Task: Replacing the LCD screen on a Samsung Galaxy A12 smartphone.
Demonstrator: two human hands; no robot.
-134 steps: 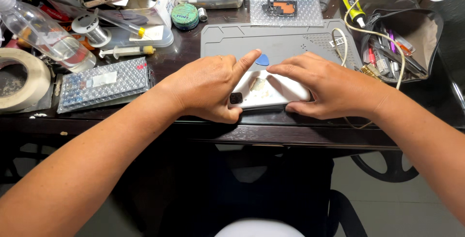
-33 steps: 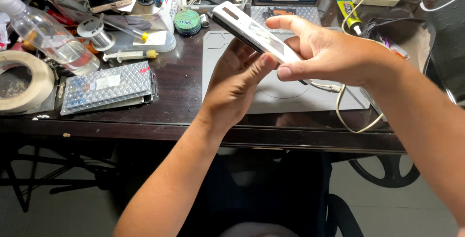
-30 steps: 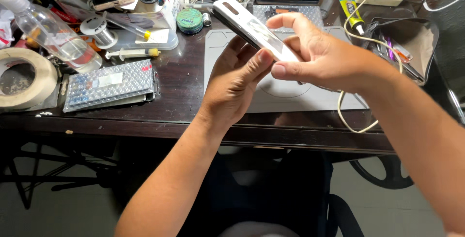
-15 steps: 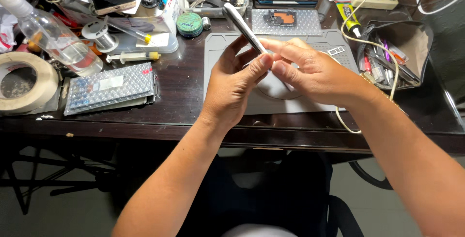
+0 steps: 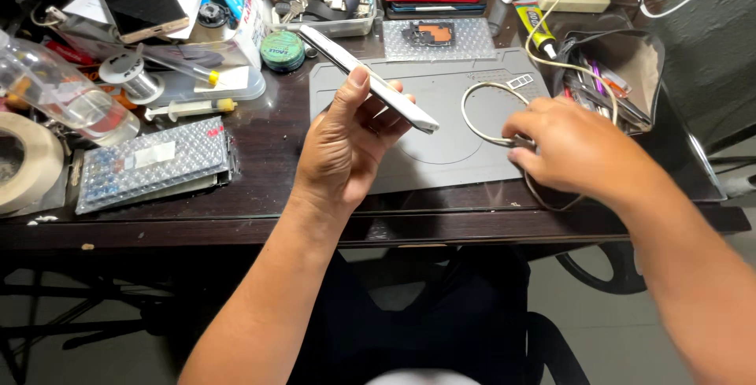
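My left hand (image 5: 342,145) holds a white smartphone (image 5: 367,78) edge-on above the grey work mat (image 5: 441,145), thumb on its upper side and fingers beneath it. My right hand (image 5: 571,149) rests on the mat's right edge with its fingers closed on the end of a white cable (image 5: 480,121). The cable loops across the mat and runs toward the back right. The plug itself is hidden under my fingers.
A bubble-wrapped flat packet (image 5: 153,164), a syringe (image 5: 189,107), a solder spool (image 5: 126,74), a clear bottle (image 5: 59,94) and a tape roll (image 5: 24,161) crowd the left. A round green tin (image 5: 282,49) and a glue tube (image 5: 535,27) lie behind. An open pouch (image 5: 618,70) sits right.
My right hand has let go of the phone and dropped to the cable on the mat's right side. My left hand alone keeps the phone up.
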